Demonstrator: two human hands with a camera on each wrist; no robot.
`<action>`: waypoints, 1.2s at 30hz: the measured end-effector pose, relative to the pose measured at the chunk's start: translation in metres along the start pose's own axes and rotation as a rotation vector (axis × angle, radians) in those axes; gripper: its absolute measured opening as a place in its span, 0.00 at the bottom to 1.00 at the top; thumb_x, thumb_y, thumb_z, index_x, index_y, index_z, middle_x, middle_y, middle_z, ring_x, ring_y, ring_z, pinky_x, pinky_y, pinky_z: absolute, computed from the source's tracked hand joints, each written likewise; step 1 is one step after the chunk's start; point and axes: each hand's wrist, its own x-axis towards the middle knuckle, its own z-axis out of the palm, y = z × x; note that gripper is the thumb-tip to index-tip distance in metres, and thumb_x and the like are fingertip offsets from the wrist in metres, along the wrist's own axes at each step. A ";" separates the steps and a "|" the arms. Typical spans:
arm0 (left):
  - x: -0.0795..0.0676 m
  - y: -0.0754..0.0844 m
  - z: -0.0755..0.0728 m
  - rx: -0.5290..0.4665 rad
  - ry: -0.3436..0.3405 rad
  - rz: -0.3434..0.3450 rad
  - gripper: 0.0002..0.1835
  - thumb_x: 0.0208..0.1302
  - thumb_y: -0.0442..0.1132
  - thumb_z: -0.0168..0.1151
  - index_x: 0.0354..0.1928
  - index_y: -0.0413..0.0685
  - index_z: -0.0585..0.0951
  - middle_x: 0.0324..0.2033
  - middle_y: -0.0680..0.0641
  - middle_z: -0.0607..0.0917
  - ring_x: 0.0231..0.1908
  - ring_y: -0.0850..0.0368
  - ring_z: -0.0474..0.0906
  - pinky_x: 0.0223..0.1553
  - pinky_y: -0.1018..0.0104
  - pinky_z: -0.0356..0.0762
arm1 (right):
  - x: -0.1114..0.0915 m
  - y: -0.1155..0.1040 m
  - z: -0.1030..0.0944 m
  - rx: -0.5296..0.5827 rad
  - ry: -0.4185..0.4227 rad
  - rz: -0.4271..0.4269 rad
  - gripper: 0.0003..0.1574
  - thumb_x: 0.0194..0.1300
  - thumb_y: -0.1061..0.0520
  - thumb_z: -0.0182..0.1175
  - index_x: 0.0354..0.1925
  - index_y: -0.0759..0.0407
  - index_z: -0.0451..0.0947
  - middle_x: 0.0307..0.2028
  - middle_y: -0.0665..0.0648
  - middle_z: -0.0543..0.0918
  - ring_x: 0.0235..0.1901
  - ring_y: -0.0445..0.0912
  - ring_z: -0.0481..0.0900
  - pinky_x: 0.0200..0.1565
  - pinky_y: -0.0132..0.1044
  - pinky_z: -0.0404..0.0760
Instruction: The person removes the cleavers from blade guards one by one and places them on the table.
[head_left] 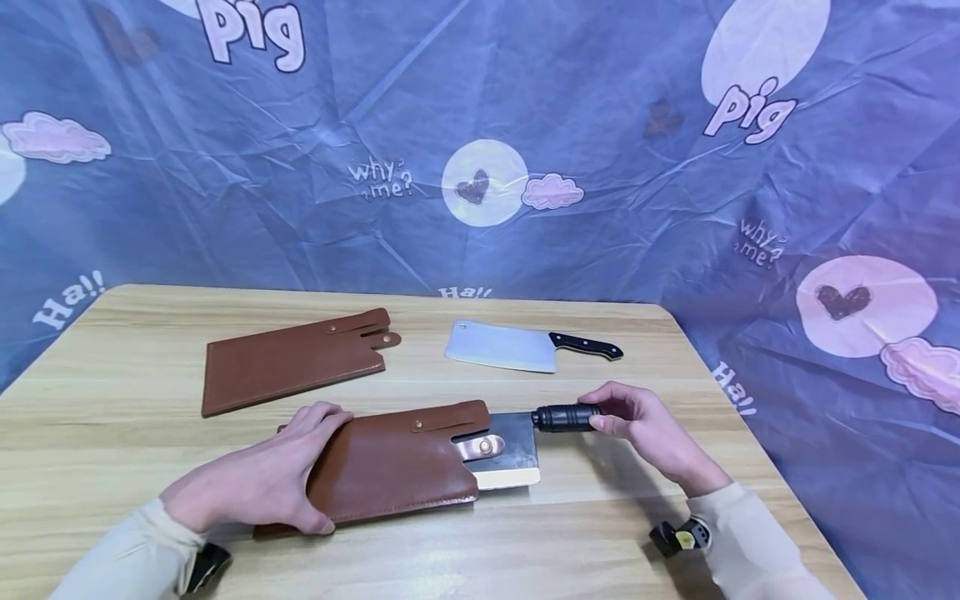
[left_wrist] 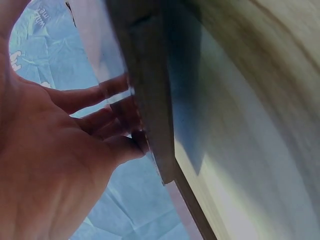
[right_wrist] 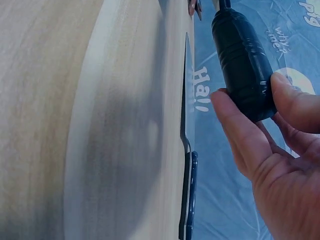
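Observation:
A brown leather knife sheath (head_left: 390, 467) is at the near middle of the table in the head view. My left hand (head_left: 255, 479) grips its closed end, thumb at the near edge and fingers over the far side. Out of the sheath's right end sticks part of a cleaver blade (head_left: 521, 446), dark with a bright cutting edge; the rest is hidden inside. The strap with its snap (head_left: 485, 447) lies over the blade. My right hand (head_left: 656, 429) pinches the end of the ribbed black handle (right_wrist: 242, 62) between thumb and fingers.
Behind lies a second brown sheath (head_left: 292, 362), flat on the table. To its right is another cleaver (head_left: 502, 346) with a riveted black handle. A blue printed cloth (head_left: 337, 233) hangs behind the wooden table (head_left: 135, 333) and along its right side.

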 end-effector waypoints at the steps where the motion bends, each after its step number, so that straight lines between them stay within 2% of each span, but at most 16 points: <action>1: 0.000 0.000 0.000 0.000 -0.002 -0.001 0.60 0.21 0.61 0.73 0.62 0.44 0.60 0.55 0.54 0.58 0.54 0.64 0.53 0.49 0.63 0.66 | 0.000 0.001 0.000 0.004 0.001 0.001 0.16 0.54 0.63 0.61 0.44 0.64 0.75 0.40 0.63 0.78 0.36 0.51 0.76 0.38 0.38 0.76; 14: 0.000 0.002 0.000 0.001 -0.001 -0.009 0.61 0.21 0.61 0.73 0.62 0.42 0.59 0.56 0.52 0.58 0.54 0.62 0.53 0.50 0.61 0.66 | -0.003 0.002 -0.001 0.013 0.003 0.013 0.19 0.55 0.60 0.61 0.46 0.64 0.74 0.42 0.63 0.77 0.38 0.51 0.76 0.41 0.43 0.75; 23: 0.001 0.000 -0.001 -0.013 0.011 0.011 0.60 0.21 0.61 0.73 0.61 0.40 0.60 0.55 0.50 0.59 0.54 0.59 0.55 0.49 0.58 0.65 | -0.001 0.000 0.001 0.017 0.021 0.001 0.18 0.56 0.59 0.60 0.45 0.64 0.74 0.42 0.63 0.77 0.37 0.51 0.77 0.39 0.41 0.75; 36: -0.001 -0.001 -0.001 -0.025 0.005 -0.001 0.59 0.20 0.60 0.74 0.61 0.43 0.61 0.54 0.54 0.59 0.53 0.63 0.55 0.48 0.61 0.66 | -0.001 0.000 0.002 0.062 0.010 -0.012 0.18 0.56 0.62 0.60 0.45 0.67 0.73 0.41 0.65 0.77 0.36 0.49 0.77 0.39 0.45 0.76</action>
